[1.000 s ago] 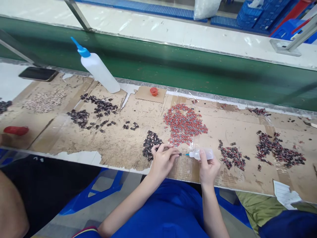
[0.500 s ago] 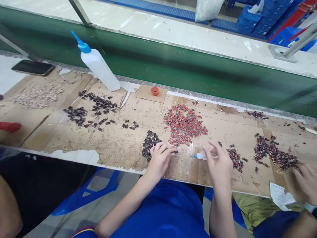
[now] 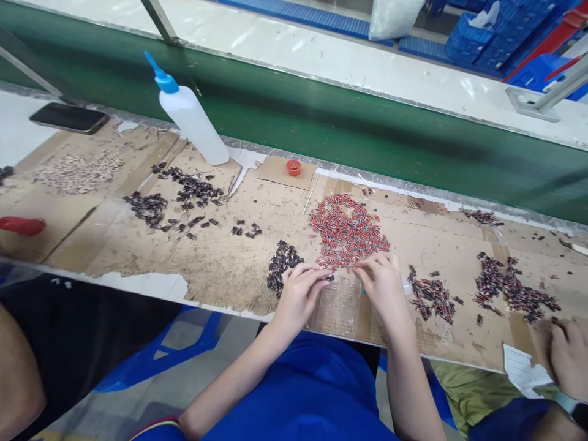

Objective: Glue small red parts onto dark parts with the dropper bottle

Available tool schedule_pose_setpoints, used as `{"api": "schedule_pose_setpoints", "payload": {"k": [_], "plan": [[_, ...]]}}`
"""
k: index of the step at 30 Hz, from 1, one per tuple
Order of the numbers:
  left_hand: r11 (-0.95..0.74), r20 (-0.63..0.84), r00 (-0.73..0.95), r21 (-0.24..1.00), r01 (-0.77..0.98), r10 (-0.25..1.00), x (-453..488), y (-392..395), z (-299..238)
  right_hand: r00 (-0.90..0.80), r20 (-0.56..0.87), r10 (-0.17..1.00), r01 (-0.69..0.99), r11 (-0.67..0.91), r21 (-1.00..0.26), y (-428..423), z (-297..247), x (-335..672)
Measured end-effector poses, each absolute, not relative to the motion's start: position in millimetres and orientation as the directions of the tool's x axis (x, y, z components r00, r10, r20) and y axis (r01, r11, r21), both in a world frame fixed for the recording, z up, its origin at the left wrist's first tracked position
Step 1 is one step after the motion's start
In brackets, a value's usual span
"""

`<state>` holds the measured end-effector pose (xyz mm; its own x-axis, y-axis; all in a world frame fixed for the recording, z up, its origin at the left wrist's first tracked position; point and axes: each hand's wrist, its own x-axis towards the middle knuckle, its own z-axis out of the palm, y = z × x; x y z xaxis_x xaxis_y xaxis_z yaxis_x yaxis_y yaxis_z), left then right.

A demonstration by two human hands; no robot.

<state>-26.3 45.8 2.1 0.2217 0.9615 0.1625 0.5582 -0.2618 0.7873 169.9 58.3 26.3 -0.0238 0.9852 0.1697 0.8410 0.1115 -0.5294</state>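
Note:
Between thumb and fingertips, my left hand (image 3: pixel 301 291) pinches a small black part (image 3: pixel 331 277). Beside that hand lies a heap of similar black parts (image 3: pixel 281 263). My right hand (image 3: pixel 383 288) has its thumb and fingers closed together at the lower edge of a pile of small red parts with metallic ends (image 3: pixel 349 229). What sits in its fingertips is too small to make out. Mostly hidden under the right hand is a small dropper bottle (image 3: pixel 407 287) with a blue tip.
A white squeeze bottle (image 3: pixel 195 125) stands behind, near a red cap (image 3: pixel 293 167) on cardboard (image 3: pixel 271 170). Black parts (image 3: pixel 147 208) lie left, red-and-black pieces (image 3: pixel 432 297) right. A phone (image 3: pixel 68 117) lies far left. A co-worker's hand (image 3: pixel 569 355) rests at the right.
My right hand has moved left from the dropper bottle to the red pile's edge, its fingers now closing there. My left hand keeps its black part. The view has shifted slightly.

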Motion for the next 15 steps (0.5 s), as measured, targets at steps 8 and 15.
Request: {"api": "schedule_pose_setpoints", "payload": {"k": [8, 15], "plan": [[-0.262, 0.173, 0.22, 0.832, 0.49, 0.96, -21, 45, 9, 0.339, 0.089, 0.936, 0.548, -0.12, -0.828, 39, 36, 160], [-0.3, 0.23, 0.2, 0.82, 0.488, 0.953, -16, 42, 11, 0.381, -0.052, 0.923, 0.233, -0.15, -0.961, 26, 39, 134]]}}
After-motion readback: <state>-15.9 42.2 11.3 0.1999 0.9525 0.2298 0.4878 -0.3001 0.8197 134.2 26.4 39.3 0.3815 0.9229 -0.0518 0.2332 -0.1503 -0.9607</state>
